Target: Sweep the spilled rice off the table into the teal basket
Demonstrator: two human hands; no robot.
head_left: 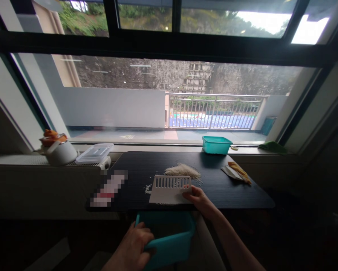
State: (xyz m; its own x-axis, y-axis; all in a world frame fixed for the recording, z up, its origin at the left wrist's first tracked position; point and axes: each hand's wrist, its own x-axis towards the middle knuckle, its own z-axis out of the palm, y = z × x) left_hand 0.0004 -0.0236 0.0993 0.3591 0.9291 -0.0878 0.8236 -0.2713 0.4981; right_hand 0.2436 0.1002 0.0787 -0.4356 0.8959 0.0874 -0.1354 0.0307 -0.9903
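Observation:
My right hand (198,200) grips the right edge of a white slotted scraper (169,190) lying on the black mat (228,188). Just beyond the scraper is a pile of white rice grains (182,171), with loose grains scattered to its left. My left hand (135,244) is closed on the near left rim of a teal plastic tub (171,237), held below the mat's front edge, directly under the scraper.
A second teal tub (216,145) stands at the mat's far right by the window sill. An orange and white packet (238,172) lies at right. A white pot (60,150) and a clear lidded box (95,153) sit at left. A green cloth (272,147) lies on the sill.

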